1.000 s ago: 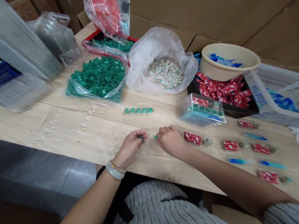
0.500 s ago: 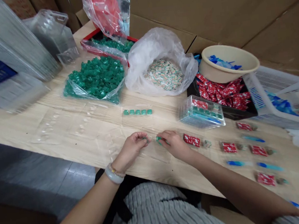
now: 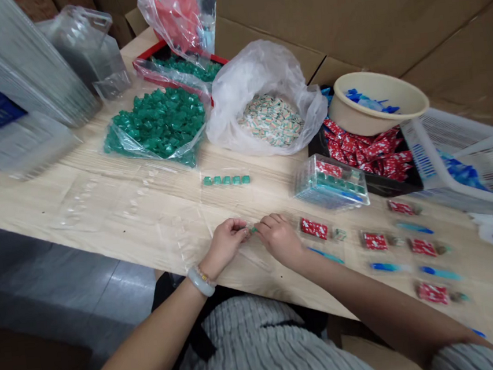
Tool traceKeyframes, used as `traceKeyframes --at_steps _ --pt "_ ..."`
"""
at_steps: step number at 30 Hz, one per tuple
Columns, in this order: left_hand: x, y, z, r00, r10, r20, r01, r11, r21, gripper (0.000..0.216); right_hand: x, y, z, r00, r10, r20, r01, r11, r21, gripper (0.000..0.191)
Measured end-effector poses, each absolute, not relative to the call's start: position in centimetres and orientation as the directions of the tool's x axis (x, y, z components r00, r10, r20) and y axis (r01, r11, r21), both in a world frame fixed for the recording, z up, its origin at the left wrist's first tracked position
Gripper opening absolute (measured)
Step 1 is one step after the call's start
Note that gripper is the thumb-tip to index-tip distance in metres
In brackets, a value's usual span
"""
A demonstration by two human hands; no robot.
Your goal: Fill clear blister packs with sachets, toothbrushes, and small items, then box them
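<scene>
My left hand (image 3: 226, 240) is closed in a pinch over a clear plastic tray (image 3: 254, 260). What its fingertips hold is too small and hidden to make out. My right hand (image 3: 280, 241) is pinched too, its fingertips on a small green cube (image 3: 253, 229) that shows between the two hands. Beyond them, a row of several green cubes (image 3: 227, 180) sits in another clear tray. To the right of my right hand lie a red patterned packet (image 3: 314, 228) and a blue stick-shaped piece (image 3: 329, 254), partly behind my wrist.
At the back are a bag of green cubes (image 3: 162, 123), a white bag of small printed pieces (image 3: 273, 121) and a cream bowl (image 3: 380, 102). Stacked filled trays (image 3: 331, 180) stand by the black box of red packets (image 3: 365, 150). A white basket (image 3: 465, 152) is at right.
My hands have come closer together, the right one moving left with the green cube. The blue stick-shaped piece beside my right wrist has come into view.
</scene>
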State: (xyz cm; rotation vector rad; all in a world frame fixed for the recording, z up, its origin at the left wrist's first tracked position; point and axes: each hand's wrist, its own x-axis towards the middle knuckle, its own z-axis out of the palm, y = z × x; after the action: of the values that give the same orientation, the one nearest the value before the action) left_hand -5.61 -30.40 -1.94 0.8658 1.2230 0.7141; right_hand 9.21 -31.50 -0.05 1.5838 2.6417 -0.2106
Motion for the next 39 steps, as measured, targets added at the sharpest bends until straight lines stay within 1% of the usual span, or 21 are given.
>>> traceKeyframes --at_steps 2,4,6,9,10,12,15,20,23,27,30,32,34,37,39 --pt "-5.7 -30.5 -2.1 0.209 0.853 -0.478 -0.012 0.491 0.871 0.009 9.2 -31.8 -0.7 -0.447 0.890 -0.093 0.893 0.439 -0.096 0.019" --pt "-5.7 -30.5 -2.3 0.215 0.866 -0.451 -0.016 0.465 0.885 0.010 9.4 -31.9 -1.2 -0.406 0.911 -0.071 0.910 0.395 -0.129 0.018" --pt "-5.7 -30.5 -2.6 0.218 0.875 -0.431 -0.025 0.447 0.894 0.010 9.7 -32.0 -1.6 -0.360 0.931 -0.063 0.918 0.341 -0.203 0.019" --pt "-5.6 -30.5 -3.0 0.224 0.877 -0.426 -0.032 0.443 0.896 0.010 10.2 -32.1 -1.9 -0.266 0.962 -0.056 0.909 0.231 -0.346 0.026" --pt "-5.6 -30.5 -3.1 0.226 0.877 -0.424 -0.033 0.442 0.896 0.010 10.3 -32.2 -1.9 -0.238 0.970 -0.051 0.902 0.201 -0.381 0.026" --pt "-5.6 -30.6 -3.3 0.227 0.880 -0.417 -0.039 0.436 0.899 0.010 10.5 -32.4 -1.8 -0.205 0.978 -0.038 0.896 0.172 -0.410 0.019" --pt "-5.5 -30.7 -3.5 0.225 0.886 -0.405 -0.035 0.423 0.905 0.011 10.3 -32.7 -1.6 -0.200 0.979 -0.027 0.911 0.176 -0.373 0.013" --pt "-5.7 -30.8 -3.6 0.243 0.912 -0.330 0.071 0.323 0.944 0.015 9.4 -33.0 -1.2 -0.249 0.967 0.057 0.939 0.255 -0.231 0.013" --pt "-5.8 -30.9 -3.4 0.259 0.931 -0.258 0.136 0.229 0.964 0.018 9.3 -32.8 -1.1 -0.201 0.978 0.046 0.947 0.206 -0.245 0.012" --pt "-5.8 -30.9 -3.0 0.316 0.939 -0.133 0.234 0.059 0.971 0.022 9.3 -32.0 -1.2 -0.106 0.991 -0.082 0.931 0.070 -0.358 0.008" --pt "-5.7 -30.9 -2.8 0.324 0.941 -0.098 0.296 -0.002 0.955 0.022 9.2 -31.1 -1.5 -0.045 0.982 -0.184 0.876 -0.050 -0.480 0.003" --pt "-5.7 -30.9 -2.8 0.316 0.944 -0.096 0.317 -0.010 0.948 0.022 9.2 -30.6 -1.6 -0.013 0.970 -0.243 0.825 -0.127 -0.550 0.007" --pt "-5.7 -30.9 -2.8 0.317 0.943 -0.101 0.324 -0.007 0.946 0.022 9.2 -30.3 -1.6 -0.012 0.961 -0.275 0.777 -0.164 -0.608 0.010" --pt "-5.8 -31.1 -2.7 0.276 0.953 -0.126 0.309 0.037 0.951 0.026 9.3 -30.5 -0.9 -0.063 0.970 -0.233 0.669 -0.132 -0.731 0.012" --pt "-5.9 -31.2 -2.3 0.228 0.958 -0.175 0.254 0.115 0.960 0.032 9.2 -30.8 -0.1 -0.117 0.968 -0.223 0.537 -0.127 -0.834 0.013"
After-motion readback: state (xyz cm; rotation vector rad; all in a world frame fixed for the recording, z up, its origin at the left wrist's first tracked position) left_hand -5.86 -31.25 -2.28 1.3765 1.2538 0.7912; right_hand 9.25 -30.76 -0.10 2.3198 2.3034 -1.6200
